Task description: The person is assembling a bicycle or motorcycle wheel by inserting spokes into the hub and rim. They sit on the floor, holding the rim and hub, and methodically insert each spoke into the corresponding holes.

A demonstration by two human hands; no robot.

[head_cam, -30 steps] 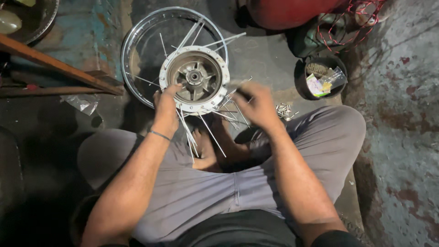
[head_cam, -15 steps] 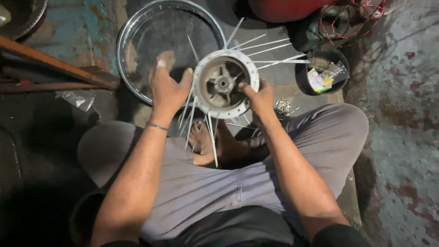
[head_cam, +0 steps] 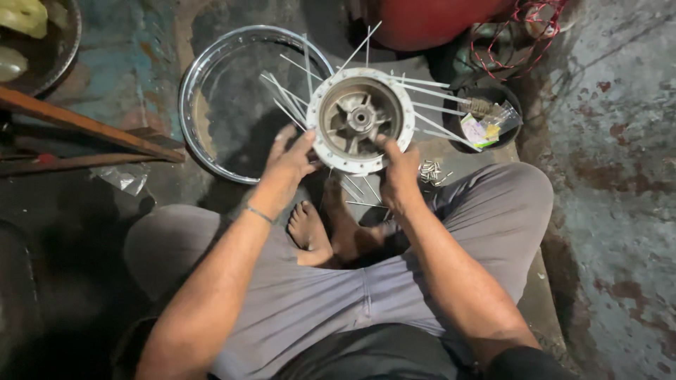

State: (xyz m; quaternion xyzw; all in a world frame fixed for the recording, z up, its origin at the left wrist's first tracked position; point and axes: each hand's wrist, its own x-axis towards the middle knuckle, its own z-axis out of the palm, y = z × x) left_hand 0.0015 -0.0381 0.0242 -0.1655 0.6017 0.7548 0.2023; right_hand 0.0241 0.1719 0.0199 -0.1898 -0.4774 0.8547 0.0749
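Both hands — left (head_cam: 290, 163), right (head_cam: 398, 169) — clasp spoked hub (head_cam: 360, 119); black bowl (head_cam: 512, 135) holds packets

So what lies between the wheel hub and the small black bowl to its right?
In the head view, spokes fan from the wheel hub toward the black bowl; bare concrete floor shows beneath them.
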